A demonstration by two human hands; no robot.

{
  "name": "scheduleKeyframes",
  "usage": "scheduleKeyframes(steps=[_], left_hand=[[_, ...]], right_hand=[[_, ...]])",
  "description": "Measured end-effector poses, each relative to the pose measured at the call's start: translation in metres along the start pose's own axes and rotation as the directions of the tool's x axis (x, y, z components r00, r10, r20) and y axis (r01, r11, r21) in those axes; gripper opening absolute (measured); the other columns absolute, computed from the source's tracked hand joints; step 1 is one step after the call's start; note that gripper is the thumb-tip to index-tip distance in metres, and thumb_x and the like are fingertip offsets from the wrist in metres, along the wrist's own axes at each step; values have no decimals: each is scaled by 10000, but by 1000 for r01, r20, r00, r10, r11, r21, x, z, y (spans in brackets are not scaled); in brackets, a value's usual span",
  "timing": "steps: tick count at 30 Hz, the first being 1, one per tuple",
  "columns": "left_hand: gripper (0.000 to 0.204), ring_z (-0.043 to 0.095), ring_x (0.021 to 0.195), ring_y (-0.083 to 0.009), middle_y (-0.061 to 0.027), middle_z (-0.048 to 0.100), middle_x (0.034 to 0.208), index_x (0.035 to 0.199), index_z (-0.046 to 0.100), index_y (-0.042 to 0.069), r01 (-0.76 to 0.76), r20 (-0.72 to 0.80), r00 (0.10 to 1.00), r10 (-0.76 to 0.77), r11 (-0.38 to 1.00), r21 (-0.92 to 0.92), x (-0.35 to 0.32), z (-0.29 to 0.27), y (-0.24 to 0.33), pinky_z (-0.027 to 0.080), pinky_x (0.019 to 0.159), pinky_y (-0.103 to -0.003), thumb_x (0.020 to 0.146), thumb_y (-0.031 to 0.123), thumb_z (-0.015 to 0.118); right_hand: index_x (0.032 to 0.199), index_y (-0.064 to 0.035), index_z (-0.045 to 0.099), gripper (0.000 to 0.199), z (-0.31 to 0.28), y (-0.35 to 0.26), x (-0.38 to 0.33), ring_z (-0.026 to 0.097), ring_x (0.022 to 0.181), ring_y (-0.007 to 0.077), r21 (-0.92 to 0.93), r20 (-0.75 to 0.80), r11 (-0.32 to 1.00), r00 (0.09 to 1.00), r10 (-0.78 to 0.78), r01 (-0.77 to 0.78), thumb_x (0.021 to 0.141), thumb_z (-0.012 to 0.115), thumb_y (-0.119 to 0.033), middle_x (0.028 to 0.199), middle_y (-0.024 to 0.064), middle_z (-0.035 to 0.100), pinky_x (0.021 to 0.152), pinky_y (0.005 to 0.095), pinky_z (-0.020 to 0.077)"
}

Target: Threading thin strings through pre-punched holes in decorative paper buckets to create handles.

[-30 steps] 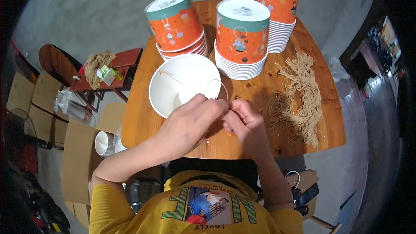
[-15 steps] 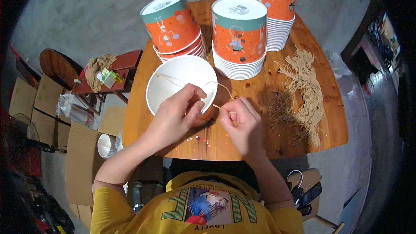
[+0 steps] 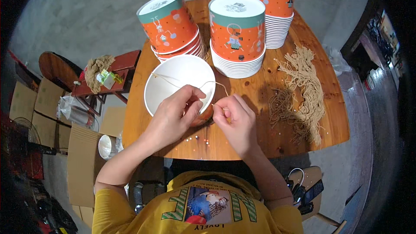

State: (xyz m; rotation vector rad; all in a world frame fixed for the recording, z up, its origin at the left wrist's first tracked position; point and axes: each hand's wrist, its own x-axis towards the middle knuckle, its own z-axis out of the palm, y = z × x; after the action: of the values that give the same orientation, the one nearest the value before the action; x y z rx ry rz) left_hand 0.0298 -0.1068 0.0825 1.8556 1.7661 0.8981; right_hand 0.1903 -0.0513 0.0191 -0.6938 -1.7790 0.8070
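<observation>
A paper bucket (image 3: 167, 89), white inside, stands tilted with its open mouth toward me. A thin tan string (image 3: 164, 78) runs from its left rim across the mouth, behind my left hand (image 3: 175, 112). That hand lies over the bucket's near rim, thumb and fingers curled close together. What they pinch is hidden. Just right of the rim, my right hand (image 3: 236, 121) is closed on the string, with a short end showing at the fingertips. Between the two hands the string makes a loose arc above the rim.
Upside-down stacks of orange and green paper buckets stand behind: left stack (image 3: 167, 26), middle stack (image 3: 238, 34), right stack (image 3: 277, 0). A bundle of tan strings (image 3: 310, 91) lies on the wooden table (image 3: 260, 147) at right. Small beads (image 3: 197, 138) are scattered near the front edge.
My right hand has shifted slightly left and up, closer to the bucket's rim, drawing its pinched string end in. My left hand stays in place. The whole view has moved slightly.
</observation>
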Motion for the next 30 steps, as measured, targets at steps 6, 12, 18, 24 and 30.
scheduleKeyframes(steps=[6, 12, 18, 24, 30], left_hand=[[168, 583, 762, -115, -73, 613, 856, 1068, 551, 15, 131, 146, 983, -107, 977, -169, 10, -6, 6, 486, 689, -277, 923, 99, 558], [103, 517, 748, -82, -38, 566, 844, 978, 532, 14, 190, 291, 944, -153, 976, -103, 19, -9, 4, 458, 658, -257, 940, 110, 539], [113, 487, 711, -50, 17, 531, 834, 965, 520, 31, 203, 116, 976, -184, 962, -184, 16, -10, 7, 436, 639, -221, 953, 143, 530], [103, 485, 678, -33, 25, 499, 810, 971, 495, 39, 172, 138, 983, -123, 878, -447, 17, -7, 2, 434, 575, -203, 937, 124, 543], [196, 542, 843, -95, -11, 514, 926, 1082, 469, 30, 224, 275, 959, -64, 766, -602, 15, -10, -1, 588, 734, -306, 937, 133, 552]], right_hand=[[823, -22, 545, 129, 5, 4, 2, 560, 613, 217, -10, 3, 1000, 1000, -5, 5, 754, 645, 23, 752, 92, 528, 556, 317, 474], [846, -27, 570, 115, 5, 2, 2, 575, 621, 216, -8, 20, 999, 999, 33, -33, 777, 661, -10, 765, 95, 545, 557, 314, 476], [977, -31, 571, 165, -17, 4, 8, 540, 578, 116, 190, 116, 962, 977, 178, -198, 835, 653, -54, 701, 50, 557, 529, 246, 435], [986, -59, 565, 151, -6, 8, 18, 530, 549, 131, 108, 182, 992, 982, 50, -70, 854, 638, -71, 667, 81, 553, 504, 273, 418], [935, -59, 556, 123, 0, 11, 15, 512, 530, 113, 145, 175, 978, 977, 120, -146, 847, 642, -56, 615, 59, 523, 503, 269, 415]])
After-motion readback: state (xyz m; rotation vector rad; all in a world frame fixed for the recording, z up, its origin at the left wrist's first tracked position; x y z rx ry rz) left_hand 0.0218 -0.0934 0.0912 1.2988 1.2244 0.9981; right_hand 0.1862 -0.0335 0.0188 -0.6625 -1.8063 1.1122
